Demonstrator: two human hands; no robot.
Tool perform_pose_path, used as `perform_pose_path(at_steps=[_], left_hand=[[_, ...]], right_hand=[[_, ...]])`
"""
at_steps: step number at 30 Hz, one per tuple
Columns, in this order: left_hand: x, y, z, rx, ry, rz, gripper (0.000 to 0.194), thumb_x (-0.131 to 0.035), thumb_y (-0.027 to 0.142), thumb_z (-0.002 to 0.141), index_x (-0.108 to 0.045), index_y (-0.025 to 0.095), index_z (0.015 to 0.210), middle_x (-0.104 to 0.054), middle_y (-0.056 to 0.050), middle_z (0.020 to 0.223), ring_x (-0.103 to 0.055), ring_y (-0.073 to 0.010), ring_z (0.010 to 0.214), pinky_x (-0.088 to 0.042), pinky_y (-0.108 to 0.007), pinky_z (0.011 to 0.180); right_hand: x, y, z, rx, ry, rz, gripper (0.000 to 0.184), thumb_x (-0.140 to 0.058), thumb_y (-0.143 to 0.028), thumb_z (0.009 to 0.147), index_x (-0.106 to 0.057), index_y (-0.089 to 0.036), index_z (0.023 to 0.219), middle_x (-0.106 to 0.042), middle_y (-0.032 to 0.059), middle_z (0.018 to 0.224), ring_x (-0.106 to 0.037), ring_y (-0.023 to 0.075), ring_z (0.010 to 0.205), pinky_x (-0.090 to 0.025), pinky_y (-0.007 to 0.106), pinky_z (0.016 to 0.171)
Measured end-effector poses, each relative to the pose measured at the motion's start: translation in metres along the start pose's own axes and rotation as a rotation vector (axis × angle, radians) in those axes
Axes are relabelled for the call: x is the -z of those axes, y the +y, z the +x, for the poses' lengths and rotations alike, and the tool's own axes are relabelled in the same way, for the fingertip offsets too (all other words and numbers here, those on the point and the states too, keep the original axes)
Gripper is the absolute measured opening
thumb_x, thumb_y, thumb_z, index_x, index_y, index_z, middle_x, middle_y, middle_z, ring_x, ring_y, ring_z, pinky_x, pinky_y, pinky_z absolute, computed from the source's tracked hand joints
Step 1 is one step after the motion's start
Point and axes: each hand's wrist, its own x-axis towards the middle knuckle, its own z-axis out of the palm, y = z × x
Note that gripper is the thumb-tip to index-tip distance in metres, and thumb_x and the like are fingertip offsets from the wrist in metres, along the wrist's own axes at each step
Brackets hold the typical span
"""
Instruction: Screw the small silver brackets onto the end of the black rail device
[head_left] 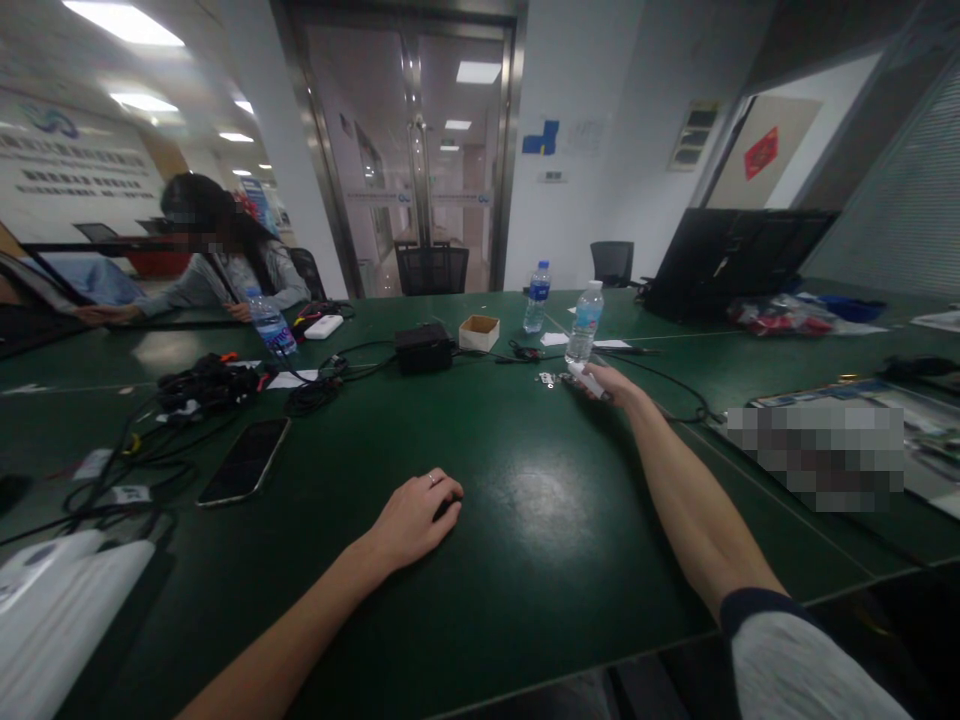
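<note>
My left hand [416,515] rests palm down on the green table [480,610], its fingers loosely bent and the thumb apart from them. A ring is on one finger, and only a dark shadow shows between thumb and fingers. With my arm stretched forward, my right hand [616,382] grips a white stick-shaped object [589,380], too small to make out exactly. Just left of it, small light-coloured pieces [547,380] lie on the tabletop. Right behind that hand stands a clear water bottle [583,325] with a white cap.
Farther back are a blue-capped bottle [537,298], a small open box [478,334] and a black box [424,348]. Left lie a phone [246,460], tangled cables [206,388] and a white device [67,610]. An opened device [814,440] lies right. A person [225,250] sits far left.
</note>
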Motion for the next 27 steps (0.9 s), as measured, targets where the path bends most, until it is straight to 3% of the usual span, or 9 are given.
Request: perform_pose_path(at_steps=[5,15,24,27], left_hand=[[0.001,0.002,0.0,-0.005,0.006,0.015,0.025,-0.045,0.029,0.094,-0.058,0.02,0.112,-0.056,-0.005,0.112,-0.057,-0.02,0.095,-0.048,-0.033,0.081],[0.0,0.001,0.0,0.002,-0.005,0.01,0.026,-0.044,0.031,0.094,-0.057,0.021,0.113,-0.056,-0.004,0.113,-0.057,-0.0198,0.096,-0.048,-0.033,0.083],[-0.001,0.0,0.0,0.006,-0.008,-0.004,0.029,-0.043,0.032,0.094,-0.057,0.021,0.116,-0.055,-0.005,0.115,-0.056,-0.0205,0.096,-0.048,-0.034,0.082],[-0.002,0.0,0.0,0.014,0.023,-0.007,0.028,-0.043,0.032,0.093,-0.057,0.02,0.115,-0.056,-0.005,0.113,-0.056,-0.0199,0.095,-0.049,-0.033,0.082]], right_hand=[[-0.002,0.001,-0.002,0.028,0.08,0.0,0.02,-0.052,-0.03,0.089,-0.057,-0.012,0.097,-0.06,0.0033,0.063,-0.051,0.0102,0.044,-0.042,0.018,0.037],[0.002,-0.013,-0.01,0.07,0.043,0.017,0.019,-0.048,-0.026,0.09,-0.055,-0.01,0.097,-0.061,0.0044,0.068,-0.051,0.0103,0.046,-0.044,0.018,0.037],[-0.024,-0.043,-0.045,0.041,-0.303,-0.069,0.015,-0.05,-0.021,0.086,-0.06,-0.01,0.088,-0.067,0.009,0.069,-0.057,0.0122,0.05,-0.045,0.017,0.041],[-0.048,-0.055,-0.067,0.052,-0.575,-0.322,0.012,-0.055,-0.02,0.081,-0.062,-0.011,0.082,-0.068,0.0081,0.071,-0.061,0.014,0.056,-0.049,0.019,0.048]])
